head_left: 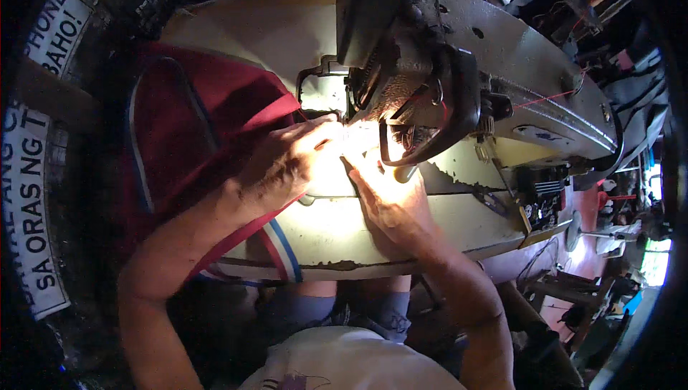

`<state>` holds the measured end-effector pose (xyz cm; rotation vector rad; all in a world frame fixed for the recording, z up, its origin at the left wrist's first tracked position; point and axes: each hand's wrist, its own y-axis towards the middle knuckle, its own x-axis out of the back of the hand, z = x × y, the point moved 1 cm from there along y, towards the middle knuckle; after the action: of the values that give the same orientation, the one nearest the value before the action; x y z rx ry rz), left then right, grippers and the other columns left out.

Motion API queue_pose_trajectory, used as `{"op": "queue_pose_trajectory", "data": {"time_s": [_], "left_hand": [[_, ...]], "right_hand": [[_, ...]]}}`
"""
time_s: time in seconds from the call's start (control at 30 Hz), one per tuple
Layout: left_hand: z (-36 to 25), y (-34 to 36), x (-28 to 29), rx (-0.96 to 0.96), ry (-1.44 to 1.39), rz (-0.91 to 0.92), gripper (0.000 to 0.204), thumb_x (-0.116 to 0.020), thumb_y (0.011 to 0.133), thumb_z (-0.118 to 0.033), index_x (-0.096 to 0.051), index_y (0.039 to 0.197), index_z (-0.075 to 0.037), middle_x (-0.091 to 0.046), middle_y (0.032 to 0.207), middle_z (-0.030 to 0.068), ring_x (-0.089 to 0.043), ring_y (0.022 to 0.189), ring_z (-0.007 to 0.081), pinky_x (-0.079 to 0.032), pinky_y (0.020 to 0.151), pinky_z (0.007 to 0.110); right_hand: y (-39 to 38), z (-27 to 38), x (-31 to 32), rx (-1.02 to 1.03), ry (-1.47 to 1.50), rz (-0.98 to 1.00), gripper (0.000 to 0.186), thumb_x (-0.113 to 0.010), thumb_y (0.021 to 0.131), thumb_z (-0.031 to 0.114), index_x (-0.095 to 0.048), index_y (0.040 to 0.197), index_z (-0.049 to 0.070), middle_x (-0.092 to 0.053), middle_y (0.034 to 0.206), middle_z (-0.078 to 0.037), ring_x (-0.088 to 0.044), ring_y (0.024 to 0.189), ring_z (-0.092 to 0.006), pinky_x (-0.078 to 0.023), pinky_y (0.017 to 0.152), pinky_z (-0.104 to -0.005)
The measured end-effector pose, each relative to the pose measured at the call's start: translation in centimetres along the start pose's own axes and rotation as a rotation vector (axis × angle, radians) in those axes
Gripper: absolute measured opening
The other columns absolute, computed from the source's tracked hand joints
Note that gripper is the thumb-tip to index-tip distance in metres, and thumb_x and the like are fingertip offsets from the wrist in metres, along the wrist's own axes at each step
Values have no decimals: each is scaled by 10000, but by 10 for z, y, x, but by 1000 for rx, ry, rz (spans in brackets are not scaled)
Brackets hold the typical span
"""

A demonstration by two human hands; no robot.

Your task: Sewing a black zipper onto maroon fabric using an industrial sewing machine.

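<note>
A dark sewing machine stands over a worn cream table, its lamp glaring at the needle area. My left hand is left of the needle, fingers curled and pinched on the edge of a dark red cloth. Blue and white stripes run along this cloth. My right hand rests close beside it, just below the machine head, with fingers bent together toward the bright spot. Glare washes out both sets of fingertips, so whatever the right one pinches is hidden. Red thread runs off the machine's right side.
Cloth with a striped band hangs over the near edge of the cream table, above my knees. Small scissors lie on the table's right part. Printed signs stand at the left. A fan and clutter fill the right.
</note>
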<state>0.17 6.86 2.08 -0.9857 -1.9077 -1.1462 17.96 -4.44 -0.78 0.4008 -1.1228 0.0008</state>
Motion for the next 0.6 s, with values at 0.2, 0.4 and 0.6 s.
{"op": "queue_pose_trajectory", "data": {"time_s": [0.2, 0.4, 0.6], "left_hand": [[-3, 4, -6, 56, 17, -22, 207, -586, 784, 6, -581, 991, -5, -576, 994, 118, -643, 892, 279, -566, 743, 363], [0, -1, -10, 27, 64, -76, 212, -622, 774, -36, -595, 983, -8, -600, 976, 113, -653, 912, 269, -576, 757, 353], [2, 1, -9, 39, 71, -111, 231, -672, 758, -75, -612, 969, -4, -634, 1016, 118, -662, 974, 272, -585, 792, 348]], "right_hand": [[1, -1, 0, -10, -30, -59, 294, -678, 852, 78, -645, 1144, 70, -632, 948, -110, -612, 852, -298, -493, 741, -424], [4, 2, 2, 12, -73, -76, 326, -677, 853, 92, -638, 1177, 89, -637, 950, -92, -612, 825, -284, -491, 760, -423], [5, 3, 4, -31, -60, -34, 353, -679, 853, 112, -629, 1201, 83, -632, 960, -100, -596, 861, -288, -475, 800, -415]]}}
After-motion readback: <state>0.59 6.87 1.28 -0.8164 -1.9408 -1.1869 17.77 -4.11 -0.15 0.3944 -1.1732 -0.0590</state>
